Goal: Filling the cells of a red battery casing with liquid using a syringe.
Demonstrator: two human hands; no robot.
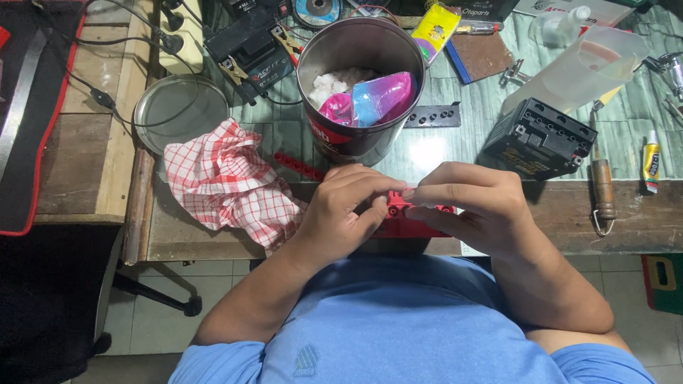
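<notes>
Both of my hands meet at the front edge of the workbench over a small red plastic part (404,222) with round holes in its top. My left hand (341,213) curls around its left side with the thumb against it. From the right, my right hand (475,206) pinches it with the fingertips on top. Most of the red part is hidden under my fingers. A red strip of caps (299,167) lies on the bench just left of my left hand.
A round metal tin (359,82) holding plastic bags and white wadding stands right behind my hands. A red checked cloth (231,181) and a tin lid (178,110) lie left. A black battery case (541,139), a clear jug (583,67), a wooden-handled tool (603,188) and a glue tube (651,163) lie right.
</notes>
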